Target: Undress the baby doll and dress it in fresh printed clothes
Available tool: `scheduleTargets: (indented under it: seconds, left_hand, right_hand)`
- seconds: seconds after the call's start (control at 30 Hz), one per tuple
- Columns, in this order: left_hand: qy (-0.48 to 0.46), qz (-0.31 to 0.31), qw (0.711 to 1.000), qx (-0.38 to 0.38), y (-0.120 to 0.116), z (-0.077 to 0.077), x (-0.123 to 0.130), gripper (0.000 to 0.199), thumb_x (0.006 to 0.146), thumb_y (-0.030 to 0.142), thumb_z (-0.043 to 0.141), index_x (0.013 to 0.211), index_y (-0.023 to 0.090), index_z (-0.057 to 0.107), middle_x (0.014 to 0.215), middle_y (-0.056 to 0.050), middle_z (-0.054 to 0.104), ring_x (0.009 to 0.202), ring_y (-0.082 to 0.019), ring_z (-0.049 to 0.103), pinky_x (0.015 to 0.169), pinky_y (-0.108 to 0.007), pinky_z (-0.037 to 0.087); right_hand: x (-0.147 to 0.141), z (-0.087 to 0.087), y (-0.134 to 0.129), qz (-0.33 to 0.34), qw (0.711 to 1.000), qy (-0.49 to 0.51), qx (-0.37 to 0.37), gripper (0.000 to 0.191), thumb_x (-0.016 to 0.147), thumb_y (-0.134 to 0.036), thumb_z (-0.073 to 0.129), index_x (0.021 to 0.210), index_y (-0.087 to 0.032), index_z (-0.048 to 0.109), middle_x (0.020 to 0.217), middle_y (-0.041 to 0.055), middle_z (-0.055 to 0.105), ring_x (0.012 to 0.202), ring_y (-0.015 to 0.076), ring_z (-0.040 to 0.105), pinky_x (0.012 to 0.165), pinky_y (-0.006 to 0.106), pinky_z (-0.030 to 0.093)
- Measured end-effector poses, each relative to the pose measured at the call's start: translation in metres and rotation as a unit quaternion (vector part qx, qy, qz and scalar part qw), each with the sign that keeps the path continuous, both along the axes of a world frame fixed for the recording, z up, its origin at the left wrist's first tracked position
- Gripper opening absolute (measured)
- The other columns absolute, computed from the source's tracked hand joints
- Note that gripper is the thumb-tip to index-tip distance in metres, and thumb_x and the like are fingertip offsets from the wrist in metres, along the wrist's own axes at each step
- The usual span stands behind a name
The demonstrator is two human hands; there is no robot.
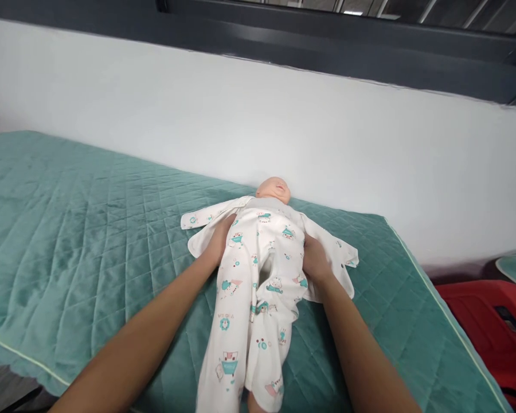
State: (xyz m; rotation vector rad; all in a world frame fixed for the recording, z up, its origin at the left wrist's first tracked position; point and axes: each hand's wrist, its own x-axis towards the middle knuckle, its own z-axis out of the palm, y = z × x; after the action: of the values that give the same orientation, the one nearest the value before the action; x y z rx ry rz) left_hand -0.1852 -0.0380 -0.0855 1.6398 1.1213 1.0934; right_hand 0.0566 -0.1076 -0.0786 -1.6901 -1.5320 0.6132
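A baby doll (274, 189) lies on its back, its head by the wall. White printed baby trousers (236, 287) cover its front from the chest down; one trouser leg lies long and straight, the other is creased. A bit of the doll's leg (254, 403) shows at the bottom. Under the doll, a white printed baby top (333, 244) is spread with its sleeves out to both sides. My left hand (223, 236) grips the trousers at their left side, and my right hand (316, 259) grips the right side. Fabric hides most fingertips.
A green quilted cover (112, 241) lies over the bed beneath the doll. Behind it rises a white wall (223, 115) with a dark window frame (284, 40) above. A red plastic chair (490, 321) stands beyond the bed's right edge.
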Motion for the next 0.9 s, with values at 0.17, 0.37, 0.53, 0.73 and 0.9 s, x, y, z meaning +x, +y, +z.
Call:
scheduleTargets:
  seconds: [0.17, 0.37, 0.53, 0.73, 0.9]
  left_hand:
    - [0.194, 0.08, 0.965, 0.159, 0.004, 0.0, -0.013, 0.03, 0.092, 0.025, 0.044, 0.117, 0.017, 0.059, 0.123, -0.012, 0.061, 0.117, -0.027, 0.055, 0.103, -0.041, 0.043]
    - [0.413, 0.176, 0.889, 0.089, 0.005, -0.007, -0.052, 0.032, 0.091, 0.042, 0.054, 0.111, 0.018, 0.061, 0.117, -0.016, 0.063, 0.113, -0.034, 0.056, 0.09, -0.042, 0.044]
    - [0.36, 0.132, 0.923, -0.024, 0.001, -0.009, -0.065, 0.026, 0.092, 0.046, 0.048, 0.085, 0.02, 0.052, 0.083, -0.007, 0.064, 0.082, -0.024, 0.059, 0.07, -0.03, 0.037]
    - [0.19, 0.094, 0.973, -0.085, -0.003, 0.008, -0.07, 0.029, 0.081, 0.041, 0.059, 0.074, 0.02, 0.041, 0.068, 0.002, 0.047, 0.065, -0.014, 0.043, 0.062, -0.025, 0.029]
    - [-0.021, 0.014, 0.984, -0.177, -0.013, 0.038, -0.064, 0.045, 0.074, 0.055, 0.065, 0.077, 0.02, 0.037, 0.066, 0.006, 0.037, 0.057, -0.009, 0.034, 0.053, -0.022, 0.026]
  right_hand:
    - [0.001, 0.001, -0.008, -0.099, 0.991, -0.039, 0.08, 0.028, 0.087, -0.033, 0.049, 0.102, -0.02, 0.069, 0.102, 0.0086, 0.073, 0.092, 0.0244, 0.064, 0.085, 0.037, 0.048]
    - [0.055, 0.006, -0.067, -0.27, 0.93, -0.248, -0.041, 0.046, 0.088, -0.059, 0.048, 0.102, -0.019, 0.065, 0.11, 0.0197, 0.065, 0.1, 0.0343, 0.06, 0.077, 0.043, 0.044]
    - [0.07, 0.007, -0.093, -0.224, 0.923, -0.233, -0.209, 0.039, 0.084, -0.059, 0.051, 0.072, -0.023, 0.06, 0.077, 0.0098, 0.066, 0.07, 0.0251, 0.058, 0.06, 0.034, 0.036]
    - [0.056, 0.019, -0.082, -0.261, 0.965, 0.022, -0.011, 0.025, 0.078, -0.044, 0.056, 0.068, -0.021, 0.053, 0.063, 0.0008, 0.056, 0.061, 0.017, 0.048, 0.057, 0.028, 0.035]
    - [-0.001, 0.073, -0.074, -0.026, 0.979, 0.167, 0.11, 0.026, 0.076, -0.042, 0.067, 0.074, -0.021, 0.051, 0.1, 0.0028, 0.067, 0.086, 0.0177, 0.058, 0.075, 0.028, 0.046]
